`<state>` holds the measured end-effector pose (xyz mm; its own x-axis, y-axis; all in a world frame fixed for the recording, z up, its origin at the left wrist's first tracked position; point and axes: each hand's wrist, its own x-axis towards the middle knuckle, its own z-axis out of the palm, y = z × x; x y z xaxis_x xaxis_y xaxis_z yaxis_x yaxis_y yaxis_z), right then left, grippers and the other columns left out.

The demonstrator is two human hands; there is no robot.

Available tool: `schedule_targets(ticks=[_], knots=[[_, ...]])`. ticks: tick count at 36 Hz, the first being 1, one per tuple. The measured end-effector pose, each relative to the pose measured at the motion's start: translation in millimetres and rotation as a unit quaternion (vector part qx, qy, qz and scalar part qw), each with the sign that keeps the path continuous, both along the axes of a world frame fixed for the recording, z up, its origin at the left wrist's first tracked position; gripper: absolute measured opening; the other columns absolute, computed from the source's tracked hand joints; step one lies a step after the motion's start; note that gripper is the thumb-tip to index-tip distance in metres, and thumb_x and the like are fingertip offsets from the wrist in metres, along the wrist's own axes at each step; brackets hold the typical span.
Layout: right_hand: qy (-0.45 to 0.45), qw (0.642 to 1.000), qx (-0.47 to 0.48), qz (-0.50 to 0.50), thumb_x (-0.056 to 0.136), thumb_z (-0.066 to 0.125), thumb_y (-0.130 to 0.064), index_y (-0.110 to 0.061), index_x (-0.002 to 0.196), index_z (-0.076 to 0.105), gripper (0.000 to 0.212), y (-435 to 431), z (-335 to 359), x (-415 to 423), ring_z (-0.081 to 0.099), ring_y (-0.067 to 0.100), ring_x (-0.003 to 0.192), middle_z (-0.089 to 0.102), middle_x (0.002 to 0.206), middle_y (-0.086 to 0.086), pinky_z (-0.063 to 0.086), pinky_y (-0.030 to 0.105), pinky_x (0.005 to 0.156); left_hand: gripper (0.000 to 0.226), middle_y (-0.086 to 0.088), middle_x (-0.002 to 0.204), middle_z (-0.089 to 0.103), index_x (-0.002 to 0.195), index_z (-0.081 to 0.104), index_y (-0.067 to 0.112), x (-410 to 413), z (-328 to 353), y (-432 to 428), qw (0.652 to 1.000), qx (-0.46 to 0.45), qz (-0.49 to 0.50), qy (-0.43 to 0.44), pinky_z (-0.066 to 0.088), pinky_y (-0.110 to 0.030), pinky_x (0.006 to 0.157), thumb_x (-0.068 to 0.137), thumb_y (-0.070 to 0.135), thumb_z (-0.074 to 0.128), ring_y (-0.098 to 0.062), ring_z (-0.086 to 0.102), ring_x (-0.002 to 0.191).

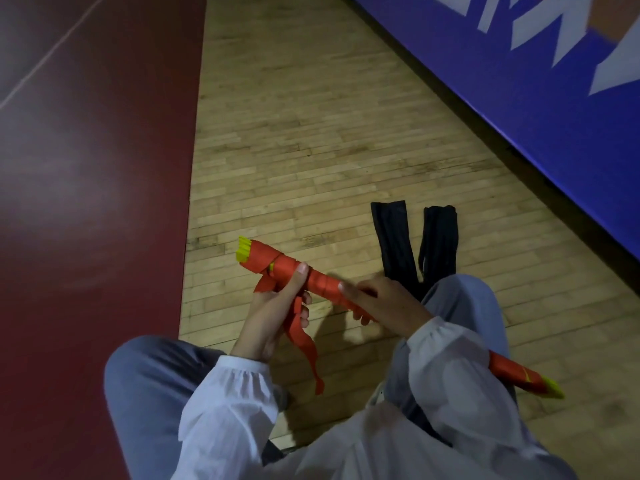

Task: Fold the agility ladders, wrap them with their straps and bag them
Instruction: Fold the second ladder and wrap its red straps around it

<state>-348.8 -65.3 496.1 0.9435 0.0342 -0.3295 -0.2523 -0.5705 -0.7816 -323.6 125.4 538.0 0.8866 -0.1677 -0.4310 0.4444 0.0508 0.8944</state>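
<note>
While the left hand and right hand curl their fingers round the folded ladder, its strap hangs loose. Two bags lie nearby.

No text that can be read, large white letters on a blue banner along the edge of the wooden floor; letters cut off by the top and right of the view, only slanted strokes showing; no labels, brands or numbers legible elsewhere
</note>
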Motion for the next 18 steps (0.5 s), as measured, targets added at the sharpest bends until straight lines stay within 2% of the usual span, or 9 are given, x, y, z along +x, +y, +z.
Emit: schedule_targets(ticks=[3, 6, 10, 12, 15, 18], knots=[[-0.025, 0.999, -0.02, -0.015, 0.083, 0.04, -0.076, -0.012, 0.125, 0.061, 0.08, 4, 2, -3, 0.065, 0.011, 0.076, 0.066, 0.075, -0.009, 0.054, 0.04, 0.083, 0.036, -0.009, 0.067, 0.058, 0.1, 0.058, 0.003, 0, 0, 0, 1.0, -0.008, -0.013, 0.0, 0.046, -0.025, 0.041, 0.088, 0.038, 0.059, -0.017, 0.051, 0.042], [-0.032, 0.998, -0.04, -0.025, 0.079, 0.036, -0.081, -0.016, 0.124, 0.061, 0.083, 8, 5, -6, 0.064, 0.012, 0.083, 0.06, 0.075, -0.018, 0.052, 0.036, 0.083, 0.034, -0.013, 0.074, 0.062, 0.104, 0.055, 0.003, 0, -1, 1, 0.999, 0.01, -0.045, -0.001, 0.05, -0.027, 0.041, 0.097, 0.035, 0.048, -0.018, 0.056, 0.042], [-0.046, 0.997, -0.047, -0.05, 0.075, 0.033, -0.085, -0.018, 0.121, 0.063, 0.086, 10, 6, -8, 0.064, 0.012, 0.085, 0.057, 0.075, -0.019, 0.05, 0.031, 0.078, 0.038, -0.016, 0.081, 0.069, 0.105, 0.057, 0.005, -3, -3, 6, 0.998, 0.006, -0.056, 0.017, 0.052, -0.028, 0.044, 0.103, 0.033, 0.032, -0.02, 0.059, 0.045], [-0.049, 0.996, -0.047, -0.063, 0.073, 0.035, -0.088, -0.019, 0.118, 0.064, 0.088, 9, 6, -7, 0.063, 0.011, 0.082, 0.058, 0.074, -0.018, 0.05, 0.031, 0.075, 0.035, -0.018, 0.085, 0.072, 0.106, 0.057, 0.006, -3, -4, 8, 0.998, -0.004, -0.052, 0.036, 0.052, -0.028, 0.045, 0.105, 0.029, 0.029, -0.021, 0.06, 0.046], [-0.051, 0.995, -0.048, -0.076, 0.073, 0.035, -0.082, -0.021, 0.11, 0.067, 0.078, 8, 8, -6, 0.065, 0.013, 0.076, 0.065, 0.075, -0.009, 0.053, 0.037, 0.076, 0.036, -0.019, 0.089, 0.073, 0.103, 0.058, 0.005, -4, -4, 11, 0.997, -0.013, -0.044, 0.057, 0.052, -0.026, 0.045, 0.105, 0.024, 0.028, -0.022, 0.061, 0.047], [-0.055, 0.994, -0.05, -0.081, 0.074, 0.034, -0.081, -0.021, 0.109, 0.067, 0.077, 8, 7, -6, 0.065, 0.012, 0.075, 0.066, 0.075, -0.008, 0.052, 0.035, 0.075, 0.036, -0.015, 0.082, 0.074, 0.101, 0.061, 0.001, -2, -6, 12, 0.997, -0.013, -0.047, 0.056, 0.051, -0.024, 0.044, 0.105, 0.022, 0.032, -0.018, 0.061, 0.047]])
